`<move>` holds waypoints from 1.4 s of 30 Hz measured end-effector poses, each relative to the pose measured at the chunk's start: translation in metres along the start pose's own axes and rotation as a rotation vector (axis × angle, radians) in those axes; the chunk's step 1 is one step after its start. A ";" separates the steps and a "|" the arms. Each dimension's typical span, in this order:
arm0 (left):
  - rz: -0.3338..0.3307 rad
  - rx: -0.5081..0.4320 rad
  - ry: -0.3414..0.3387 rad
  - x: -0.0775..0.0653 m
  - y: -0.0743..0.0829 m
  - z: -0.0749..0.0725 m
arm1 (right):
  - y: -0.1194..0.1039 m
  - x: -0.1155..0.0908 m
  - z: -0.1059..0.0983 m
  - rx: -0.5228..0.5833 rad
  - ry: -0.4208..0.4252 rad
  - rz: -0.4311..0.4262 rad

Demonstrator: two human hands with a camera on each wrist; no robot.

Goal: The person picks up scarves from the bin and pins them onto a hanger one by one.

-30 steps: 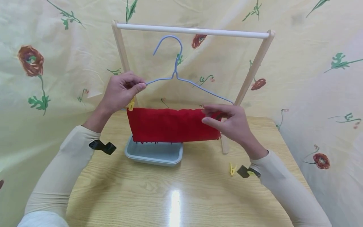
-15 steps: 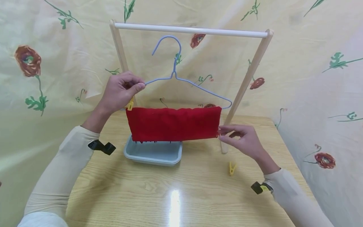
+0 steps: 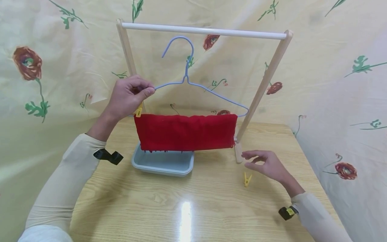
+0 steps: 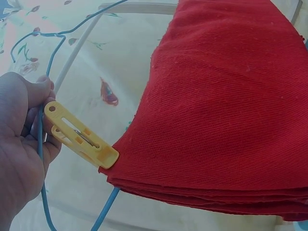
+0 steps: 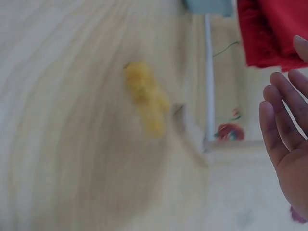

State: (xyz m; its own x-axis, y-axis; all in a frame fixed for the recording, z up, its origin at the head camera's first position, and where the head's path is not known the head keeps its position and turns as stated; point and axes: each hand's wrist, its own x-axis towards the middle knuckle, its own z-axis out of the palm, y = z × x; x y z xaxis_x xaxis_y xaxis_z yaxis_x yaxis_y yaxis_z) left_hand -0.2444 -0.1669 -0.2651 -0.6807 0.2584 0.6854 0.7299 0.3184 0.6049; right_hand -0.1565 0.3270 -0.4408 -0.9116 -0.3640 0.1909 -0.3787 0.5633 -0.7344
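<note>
My left hand (image 3: 131, 95) pinches the left shoulder of a blue wire hanger (image 3: 217, 95), its hook pointing up. Folded over the hanger's lower bar hangs a red cloth (image 3: 185, 132) with a fringed lower edge. A yellow clothespin (image 4: 82, 137) clips the cloth's upper left corner, just below my left fingers. My right hand (image 3: 267, 164) is held over the right side of the table, holding nothing, its fingers extended and parted from the thumb. Nearest to it, a second yellow clothespin (image 3: 247, 179) lies on the table, also seen blurred in the right wrist view.
Behind the hanger stands a rack with a white rail (image 3: 205, 31) and wooden side posts (image 3: 266, 80). A pale blue plastic tray (image 3: 163, 169) sits on the wooden table (image 3: 136, 205) under the cloth. A flowered curtain (image 3: 326, 101) surrounds the table.
My right hand has left the cloth's right end, moving down and right towards the loose clothespin. The hanger's right end, hidden before, now shows. My left hand stays put.
</note>
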 end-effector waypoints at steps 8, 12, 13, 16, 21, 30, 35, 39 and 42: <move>0.012 -0.013 0.005 0.000 0.000 0.001 | 0.024 -0.014 0.002 -0.077 -0.091 0.054; 0.019 -0.028 0.009 0.000 0.000 0.001 | 0.034 -0.017 0.003 -0.106 -0.150 0.045; 0.021 -0.027 0.011 0.000 0.000 0.001 | 0.036 -0.017 0.003 -0.106 -0.170 0.041; 0.025 -0.029 0.011 0.000 0.001 0.002 | 0.039 -0.018 0.004 -0.110 -0.226 0.057; 0.020 -0.020 0.009 0.001 0.001 0.002 | 0.042 -0.017 0.003 -0.156 -0.293 0.064; 0.017 -0.019 0.001 0.000 -0.001 0.002 | 0.048 -0.016 0.007 -0.215 -0.329 -0.019; 0.012 -0.015 -0.003 -0.001 -0.001 0.002 | 0.055 -0.015 0.010 -0.253 -0.333 -0.031; 0.010 -0.020 -0.005 -0.001 -0.001 0.002 | 0.054 -0.016 0.010 -0.262 -0.331 -0.070; 0.011 -0.023 -0.004 -0.002 0.000 0.002 | 0.053 -0.016 0.009 -0.265 -0.319 -0.110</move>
State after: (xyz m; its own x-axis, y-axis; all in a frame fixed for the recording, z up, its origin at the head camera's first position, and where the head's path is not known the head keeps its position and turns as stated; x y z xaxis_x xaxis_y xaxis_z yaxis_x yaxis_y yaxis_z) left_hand -0.2438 -0.1659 -0.2671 -0.6732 0.2653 0.6903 0.7383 0.2942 0.6069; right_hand -0.1599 0.3558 -0.4885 -0.7839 -0.6206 0.0174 -0.5372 0.6639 -0.5203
